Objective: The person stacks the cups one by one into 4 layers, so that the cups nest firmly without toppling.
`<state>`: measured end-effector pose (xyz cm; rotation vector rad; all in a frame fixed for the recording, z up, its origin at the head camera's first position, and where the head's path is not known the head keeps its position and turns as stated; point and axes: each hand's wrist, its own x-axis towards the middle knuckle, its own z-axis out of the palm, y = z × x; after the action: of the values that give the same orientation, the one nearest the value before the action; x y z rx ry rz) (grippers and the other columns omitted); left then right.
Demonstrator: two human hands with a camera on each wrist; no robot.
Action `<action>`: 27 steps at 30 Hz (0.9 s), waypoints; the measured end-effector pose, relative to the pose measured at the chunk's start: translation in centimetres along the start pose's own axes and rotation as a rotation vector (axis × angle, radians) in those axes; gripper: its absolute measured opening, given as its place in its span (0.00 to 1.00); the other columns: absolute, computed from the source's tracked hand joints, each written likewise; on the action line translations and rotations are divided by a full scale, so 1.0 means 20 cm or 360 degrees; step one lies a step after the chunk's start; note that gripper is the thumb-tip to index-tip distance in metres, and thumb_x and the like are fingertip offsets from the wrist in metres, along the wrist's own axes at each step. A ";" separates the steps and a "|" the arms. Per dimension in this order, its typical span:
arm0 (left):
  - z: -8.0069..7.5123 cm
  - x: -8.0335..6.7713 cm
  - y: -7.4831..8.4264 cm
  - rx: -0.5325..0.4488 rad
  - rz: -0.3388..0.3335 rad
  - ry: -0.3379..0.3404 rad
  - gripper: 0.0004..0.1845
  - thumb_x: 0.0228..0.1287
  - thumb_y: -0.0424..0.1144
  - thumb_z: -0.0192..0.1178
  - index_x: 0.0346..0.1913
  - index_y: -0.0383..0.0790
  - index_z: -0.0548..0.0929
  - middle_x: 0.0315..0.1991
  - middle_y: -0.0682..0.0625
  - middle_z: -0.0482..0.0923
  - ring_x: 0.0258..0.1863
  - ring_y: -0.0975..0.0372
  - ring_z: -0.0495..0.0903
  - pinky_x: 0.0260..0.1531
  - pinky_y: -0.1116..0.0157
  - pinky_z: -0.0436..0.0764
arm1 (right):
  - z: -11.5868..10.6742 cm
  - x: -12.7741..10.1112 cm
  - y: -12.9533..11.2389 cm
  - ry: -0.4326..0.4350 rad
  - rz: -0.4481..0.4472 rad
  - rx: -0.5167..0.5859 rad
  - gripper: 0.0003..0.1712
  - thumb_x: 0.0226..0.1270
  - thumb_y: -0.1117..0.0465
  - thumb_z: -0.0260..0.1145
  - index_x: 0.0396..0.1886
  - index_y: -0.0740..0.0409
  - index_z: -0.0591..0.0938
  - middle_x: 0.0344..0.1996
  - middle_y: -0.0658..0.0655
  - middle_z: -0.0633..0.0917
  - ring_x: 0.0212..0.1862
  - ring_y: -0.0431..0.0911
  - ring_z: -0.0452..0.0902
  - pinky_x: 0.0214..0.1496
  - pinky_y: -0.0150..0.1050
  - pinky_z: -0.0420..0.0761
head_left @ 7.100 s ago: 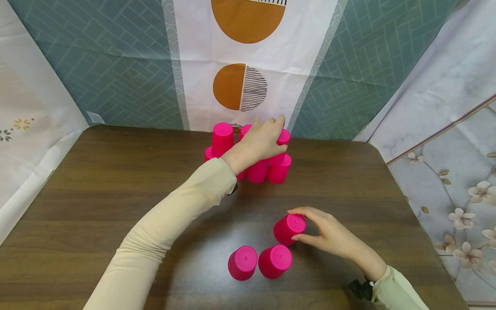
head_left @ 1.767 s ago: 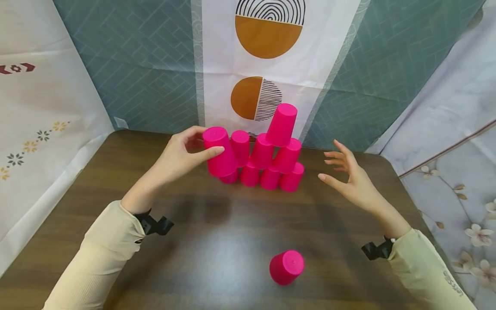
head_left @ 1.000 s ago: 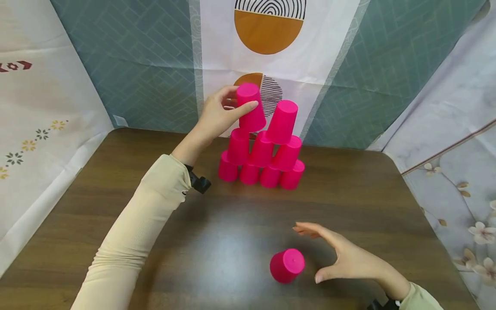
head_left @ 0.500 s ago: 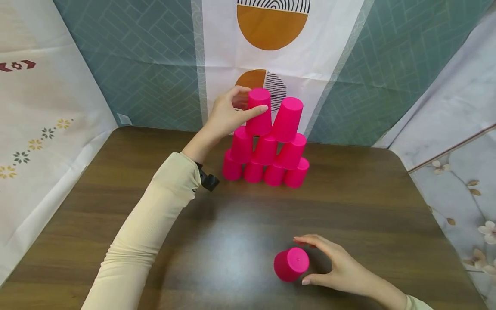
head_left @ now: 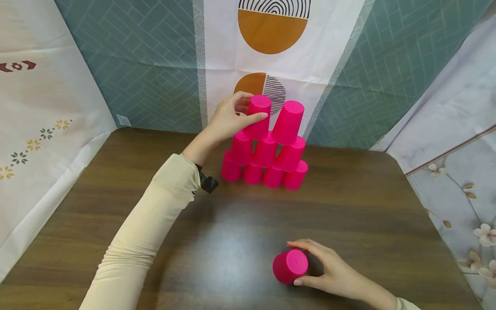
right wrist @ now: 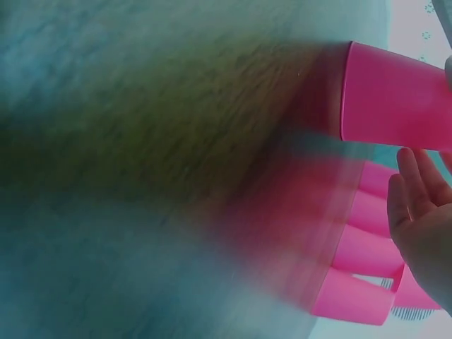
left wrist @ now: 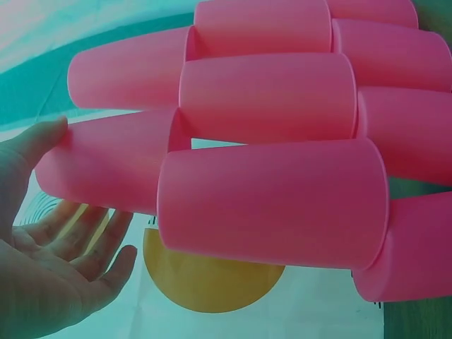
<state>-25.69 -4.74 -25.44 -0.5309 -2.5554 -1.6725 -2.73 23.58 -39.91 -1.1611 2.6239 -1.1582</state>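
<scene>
A pyramid of upturned pink cups (head_left: 267, 161) stands at the back middle of the brown table (head_left: 348, 206). Its third tier holds two cups. My left hand (head_left: 248, 107) grips the left cup of that tier (head_left: 258, 122), thumb on the front and fingers behind. In the left wrist view that cup (left wrist: 106, 166) lies between my thumb and my fingers (left wrist: 92, 244). Near the table's front, my right hand (head_left: 306, 263) curls round a single upturned pink cup (head_left: 289, 267). The right wrist view shows that cup (right wrist: 395, 106) and the blurred pyramid (right wrist: 360, 268).
Patterned cloth hangs behind the table (head_left: 271, 51) and on both sides. The pyramid stands close to the back cloth. Bare table top lies between the pyramid and the single cup.
My left hand has carried its cup up and set it down on the third tier, beside the right cup. My right hand has come down and closed round the single cup.
</scene>
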 end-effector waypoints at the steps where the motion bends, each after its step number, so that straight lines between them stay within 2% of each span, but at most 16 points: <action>1: 0.00 0.00 0.00 0.0002 0.0001 -0.0009 0.31 0.52 0.50 0.67 0.58 0.45 0.71 0.51 0.51 0.76 0.48 0.59 0.76 0.45 0.62 0.78 | 0.01 0.00 0.00 0.0010 -0.0022 -0.0006 0.39 0.51 0.54 0.74 0.62 0.59 0.70 0.54 0.53 0.77 0.57 0.42 0.72 0.58 0.30 0.70; 6: -0.01 0.00 0.00 0.0001 0.0024 -0.0054 0.31 0.52 0.49 0.67 0.58 0.44 0.71 0.50 0.51 0.76 0.48 0.59 0.77 0.46 0.62 0.77 | 0.02 0.01 0.01 0.0035 -0.0095 -0.0029 0.38 0.50 0.55 0.75 0.60 0.59 0.72 0.53 0.53 0.78 0.55 0.41 0.74 0.57 0.27 0.70; 12: -0.01 0.00 0.01 -0.0009 0.0038 -0.0089 0.30 0.53 0.48 0.67 0.58 0.43 0.71 0.51 0.50 0.76 0.48 0.59 0.76 0.47 0.62 0.77 | 0.03 0.01 0.02 0.0038 -0.0101 -0.0020 0.37 0.50 0.55 0.75 0.60 0.59 0.72 0.52 0.53 0.78 0.54 0.41 0.74 0.55 0.28 0.72; 19: -0.01 0.00 0.02 -0.0006 0.0034 -0.0124 0.30 0.53 0.47 0.67 0.59 0.43 0.70 0.51 0.50 0.76 0.49 0.60 0.75 0.48 0.63 0.76 | 0.03 0.01 0.01 -0.0012 0.0002 -0.0018 0.36 0.51 0.53 0.74 0.60 0.56 0.72 0.52 0.52 0.78 0.54 0.40 0.74 0.55 0.30 0.73; 23: -0.02 -0.01 0.02 0.0021 0.0028 -0.0178 0.33 0.53 0.46 0.67 0.61 0.42 0.68 0.53 0.49 0.75 0.51 0.58 0.74 0.50 0.62 0.75 | -0.01 0.02 0.00 -0.0018 0.0024 -0.0037 0.36 0.51 0.52 0.74 0.60 0.55 0.72 0.52 0.52 0.79 0.54 0.40 0.75 0.54 0.32 0.74; 27: -0.03 -0.02 0.01 0.0051 0.0005 -0.0255 0.37 0.52 0.46 0.68 0.63 0.41 0.65 0.55 0.48 0.72 0.53 0.57 0.73 0.51 0.61 0.75 | -0.12 0.08 -0.02 0.0032 0.0098 -0.0057 0.37 0.49 0.52 0.75 0.60 0.52 0.72 0.53 0.49 0.79 0.54 0.40 0.75 0.54 0.33 0.75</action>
<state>-25.40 -5.28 -25.11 -0.6932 -2.6838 -1.6482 -4.44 23.90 -37.58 -1.0718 2.6854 -1.1230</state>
